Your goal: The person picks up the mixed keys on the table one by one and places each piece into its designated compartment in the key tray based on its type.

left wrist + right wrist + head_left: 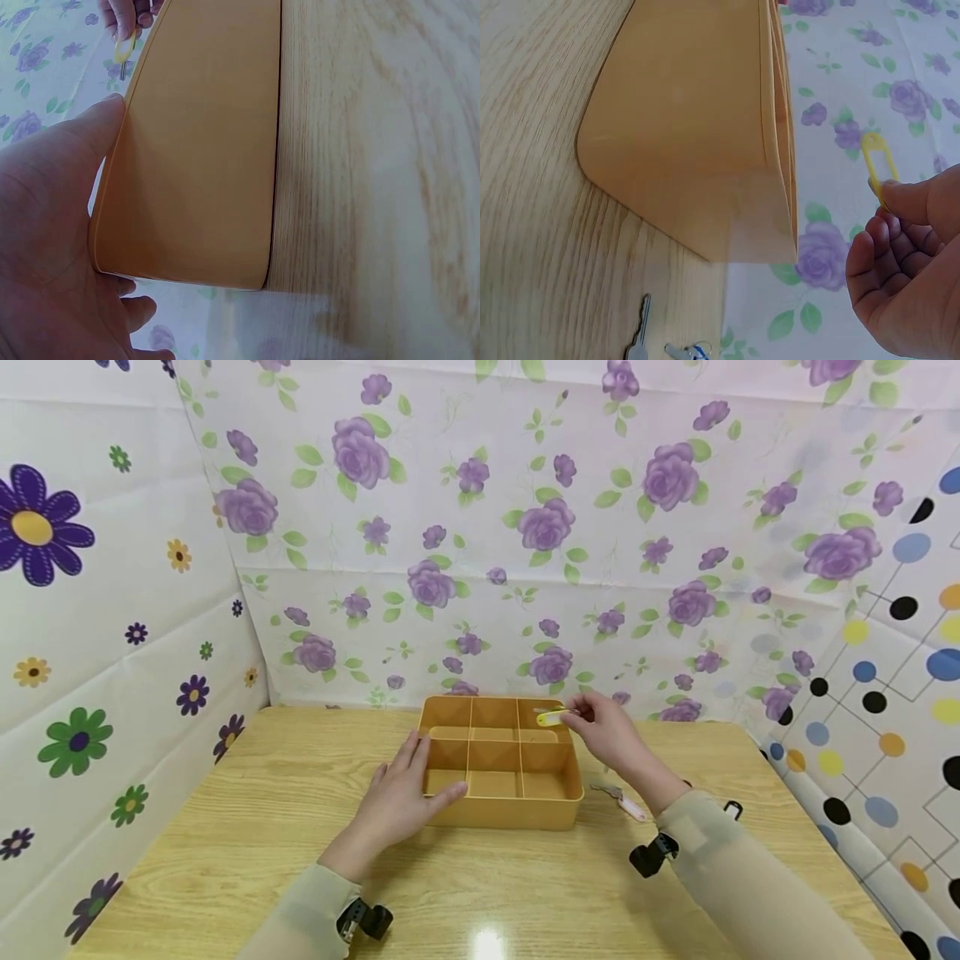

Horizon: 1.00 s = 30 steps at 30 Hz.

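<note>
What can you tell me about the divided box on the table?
The box is orange-tan, smooth and plastic-looking, with an open top and rounded corners. Thin dividers split it into six compartments, three behind and three in front. It sits upright on the wooden table. The left hand rests against its front left corner, thumb at the front rim.

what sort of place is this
Likely a makeshift recording booth, judging by the patterned sheets on three sides, the wooden table between them and the black wrist devices.
</note>
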Tool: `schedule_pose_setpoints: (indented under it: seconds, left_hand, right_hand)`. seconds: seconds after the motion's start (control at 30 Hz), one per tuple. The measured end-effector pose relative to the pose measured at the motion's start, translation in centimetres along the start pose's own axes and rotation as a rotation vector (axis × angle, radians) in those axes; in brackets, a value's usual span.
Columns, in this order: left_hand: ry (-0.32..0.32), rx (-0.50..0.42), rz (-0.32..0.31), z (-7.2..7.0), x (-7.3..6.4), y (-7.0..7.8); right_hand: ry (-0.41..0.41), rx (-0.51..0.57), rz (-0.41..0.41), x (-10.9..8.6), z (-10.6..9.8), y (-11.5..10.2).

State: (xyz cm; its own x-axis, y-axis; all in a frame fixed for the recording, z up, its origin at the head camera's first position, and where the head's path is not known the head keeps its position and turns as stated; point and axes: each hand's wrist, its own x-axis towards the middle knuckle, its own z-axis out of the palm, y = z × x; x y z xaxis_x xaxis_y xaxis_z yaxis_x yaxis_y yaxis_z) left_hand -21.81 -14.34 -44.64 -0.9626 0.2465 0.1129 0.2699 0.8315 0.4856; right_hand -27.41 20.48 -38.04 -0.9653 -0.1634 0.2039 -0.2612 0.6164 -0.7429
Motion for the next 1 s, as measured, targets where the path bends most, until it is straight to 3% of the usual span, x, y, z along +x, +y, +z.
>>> schedule_pose_setpoints:
  seconds: [0.6, 1.0]
  left_hand:
    - [0.013, -0.001, -0.002, 0.3, 0.0, 0.0]
    - [0.008, 0.003, -0.001, 0.0, 0.0, 0.1]
  right_hand:
    - [-0.039, 0.025, 0.005, 1.7, 2.6, -2.2]
    - [-0.047, 0.016, 0.002, 2.9, 4.0, -2.3]
